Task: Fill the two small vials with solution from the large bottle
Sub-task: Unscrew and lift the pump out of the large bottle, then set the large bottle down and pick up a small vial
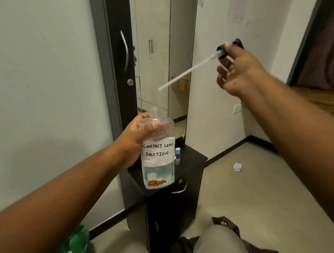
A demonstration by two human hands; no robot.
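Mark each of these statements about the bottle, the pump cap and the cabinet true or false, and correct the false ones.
1. The left hand holds the large bottle upright. True.
2. The bottle's neck is closed by a cap. False: the neck is open; the black pump cap with its white tube is in the right hand, held away from the bottle.
3. The bottle's handwritten label reads "Contact Lens Solution". True.
4. The bottle is full to the neck. False: liquid shows only below the label.
5. A small vial with a blue cap stands on the dark cabinet. True.
6. Both vials can be seen. False: only one shows.
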